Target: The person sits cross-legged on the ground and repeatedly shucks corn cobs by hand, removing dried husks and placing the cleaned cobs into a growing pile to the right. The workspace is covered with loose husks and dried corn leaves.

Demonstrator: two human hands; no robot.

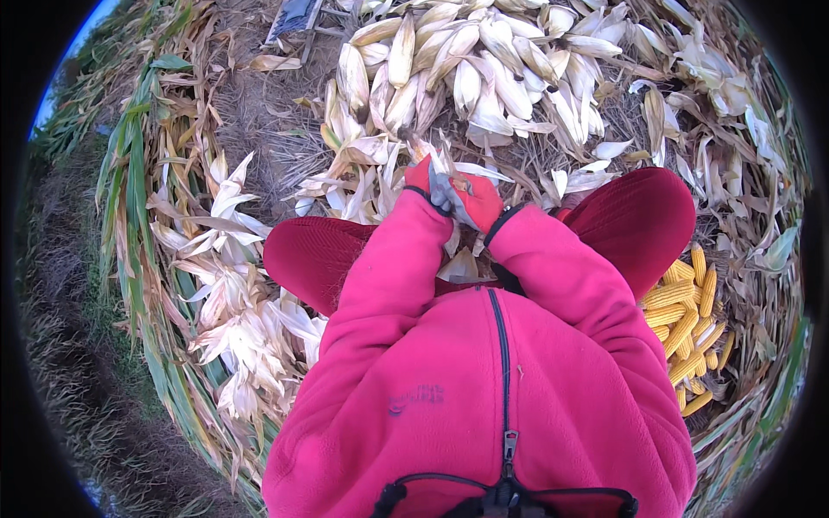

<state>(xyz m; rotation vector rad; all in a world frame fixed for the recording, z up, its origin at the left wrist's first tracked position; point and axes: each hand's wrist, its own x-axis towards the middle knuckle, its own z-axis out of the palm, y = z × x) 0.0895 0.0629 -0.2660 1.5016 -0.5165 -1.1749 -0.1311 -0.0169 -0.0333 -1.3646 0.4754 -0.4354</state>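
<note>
My left hand (420, 175) and my right hand (481, 202), in red and grey gloves, are together in front of my lap. Both are closed around a husked-over ear of corn (438, 158), whose pale top end sticks out beyond the fingers. Much of the ear is hidden by the gloves, so I cannot tell how far its husk is opened. Just beyond my hands is a heap of unpeeled corn ears (484, 69) in pale, dry husks.
Bare yellow cobs (682, 324) are piled beside my right knee. Loose, peeled husks (246, 345) lie in a heap on my left. Dry corn stalks (142, 259) border the left side. A blue and grey object (295, 17) lies at the far left.
</note>
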